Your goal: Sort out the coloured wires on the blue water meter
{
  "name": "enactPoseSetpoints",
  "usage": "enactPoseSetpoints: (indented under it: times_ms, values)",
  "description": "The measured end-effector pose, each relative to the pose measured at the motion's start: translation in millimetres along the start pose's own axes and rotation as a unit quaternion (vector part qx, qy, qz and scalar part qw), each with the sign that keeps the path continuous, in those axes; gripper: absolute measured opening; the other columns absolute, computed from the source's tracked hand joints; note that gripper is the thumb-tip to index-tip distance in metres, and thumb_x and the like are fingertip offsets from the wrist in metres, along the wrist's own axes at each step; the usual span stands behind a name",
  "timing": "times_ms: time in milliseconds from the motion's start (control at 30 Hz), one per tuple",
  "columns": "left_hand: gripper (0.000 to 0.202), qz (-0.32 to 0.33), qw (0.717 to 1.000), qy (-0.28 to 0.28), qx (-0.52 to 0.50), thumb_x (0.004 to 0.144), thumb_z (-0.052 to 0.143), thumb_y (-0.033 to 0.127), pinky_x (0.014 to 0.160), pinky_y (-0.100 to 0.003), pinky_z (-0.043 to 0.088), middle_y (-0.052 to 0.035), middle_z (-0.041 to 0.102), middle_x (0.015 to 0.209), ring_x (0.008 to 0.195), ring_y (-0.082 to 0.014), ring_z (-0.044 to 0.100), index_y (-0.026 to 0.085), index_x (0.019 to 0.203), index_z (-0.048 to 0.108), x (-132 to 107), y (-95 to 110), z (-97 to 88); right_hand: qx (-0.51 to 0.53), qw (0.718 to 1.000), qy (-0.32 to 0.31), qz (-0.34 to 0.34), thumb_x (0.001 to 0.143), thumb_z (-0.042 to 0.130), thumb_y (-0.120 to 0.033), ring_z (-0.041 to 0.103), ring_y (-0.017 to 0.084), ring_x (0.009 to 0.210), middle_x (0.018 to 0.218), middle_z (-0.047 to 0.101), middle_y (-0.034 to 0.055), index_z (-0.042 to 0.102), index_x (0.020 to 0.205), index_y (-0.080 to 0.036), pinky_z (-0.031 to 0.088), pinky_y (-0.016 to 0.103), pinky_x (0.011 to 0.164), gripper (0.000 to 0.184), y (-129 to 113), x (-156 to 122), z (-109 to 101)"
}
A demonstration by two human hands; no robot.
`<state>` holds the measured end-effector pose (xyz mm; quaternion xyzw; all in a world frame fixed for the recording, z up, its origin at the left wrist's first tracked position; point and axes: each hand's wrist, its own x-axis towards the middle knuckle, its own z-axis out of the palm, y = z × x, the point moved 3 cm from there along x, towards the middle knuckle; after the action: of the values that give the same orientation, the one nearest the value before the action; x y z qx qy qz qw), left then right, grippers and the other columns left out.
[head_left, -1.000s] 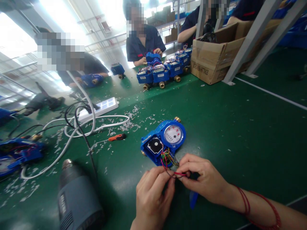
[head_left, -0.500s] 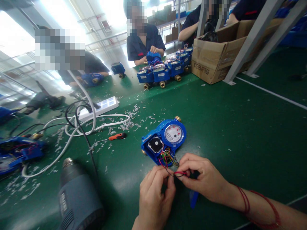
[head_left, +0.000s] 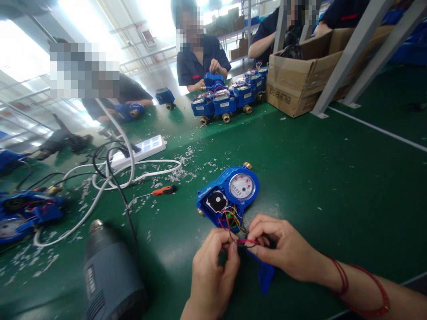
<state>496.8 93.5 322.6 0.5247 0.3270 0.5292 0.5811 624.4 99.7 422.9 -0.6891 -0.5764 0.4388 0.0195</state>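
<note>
A blue water meter (head_left: pixel 213 189) with a round white dial lies on the green table, its wiring compartment uncovered. Thin red, black and yellow wires come out of its near side. My left hand (head_left: pixel 213 266) pinches the red and black wires (head_left: pixel 245 242) between thumb and forefinger. On the right, my right hand (head_left: pixel 282 246) is closed on the same wires a short way along. Beneath my right hand lies a blue piece (head_left: pixel 266 278), partly hidden by the fingers.
A heat gun (head_left: pixel 111 271) stands at the left front. An orange screwdriver (head_left: pixel 164 190), white power strip (head_left: pixel 143 151), cables and clear scraps lie behind it. Several blue meters (head_left: pixel 223 103) and a cardboard box (head_left: pixel 290 84) stand at the back, where a co-worker (head_left: pixel 203 62) handles a meter.
My left hand has shifted slightly left and down along the wires. More of the blue piece shows below my right hand. The meter stays in place.
</note>
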Motion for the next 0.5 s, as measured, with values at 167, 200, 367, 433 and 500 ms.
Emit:
enactPoseSetpoints:
  times_ms: [167,200,367,433,500]
  values:
    - [0.014,0.005,0.998,-0.051,-0.033,0.082,0.048,0.003,0.069,-0.016,0.040,0.0005,0.051,0.083,0.078,-0.0051,0.049,0.015,0.088,0.049,3,2,-6.3,0.012,1.000,-0.004,0.009,0.082,0.056,-0.030,0.043,0.008,0.067,0.084,0.049,0.0047,0.061,0.084,-0.013,0.036,0.022,0.058,0.018,3,1,-1]
    - [0.015,0.016,0.998,-0.055,-0.034,0.081,0.048,0.003,0.069,-0.016,0.041,-0.0001,0.051,0.084,0.079,-0.0057,0.049,0.015,0.089,0.050,4,3,-7.5,0.003,1.000,-0.002,0.001,0.082,0.056,-0.029,0.043,0.008,0.067,0.084,0.049,0.0045,0.061,0.084,-0.013,0.036,0.022,0.059,0.017,2,1,-1]
    - [0.017,0.053,0.996,-0.053,-0.047,0.079,0.049,0.000,0.068,-0.019,0.041,-0.0027,0.050,0.085,0.080,-0.0075,0.049,0.014,0.089,0.050,5,8,-11.5,-0.055,0.998,0.011,-0.039,0.081,0.056,-0.023,0.047,0.007,0.069,0.083,0.051,0.0030,0.062,0.083,-0.016,0.038,0.021,0.060,0.010,-5,2,-3]
    - [0.014,0.043,0.995,-0.077,-0.044,0.078,0.049,0.002,0.064,-0.018,0.039,-0.0022,0.049,0.081,0.074,-0.0070,0.047,0.014,0.085,0.049,4,8,-11.0,-0.071,0.996,0.019,-0.058,0.080,0.056,-0.021,0.048,0.007,0.070,0.083,0.051,0.0028,0.063,0.083,-0.016,0.039,0.020,0.060,0.009,-6,3,-3]
    - [0.011,0.033,0.994,-0.104,-0.019,0.079,0.050,0.004,0.061,-0.017,0.036,-0.0010,0.049,0.079,0.071,-0.0064,0.047,0.014,0.084,0.050,3,7,-10.3,-0.079,0.994,0.025,-0.075,0.079,0.056,-0.019,0.048,0.007,0.068,0.082,0.052,0.0030,0.063,0.083,-0.016,0.039,0.020,0.059,0.009,-6,3,-2]
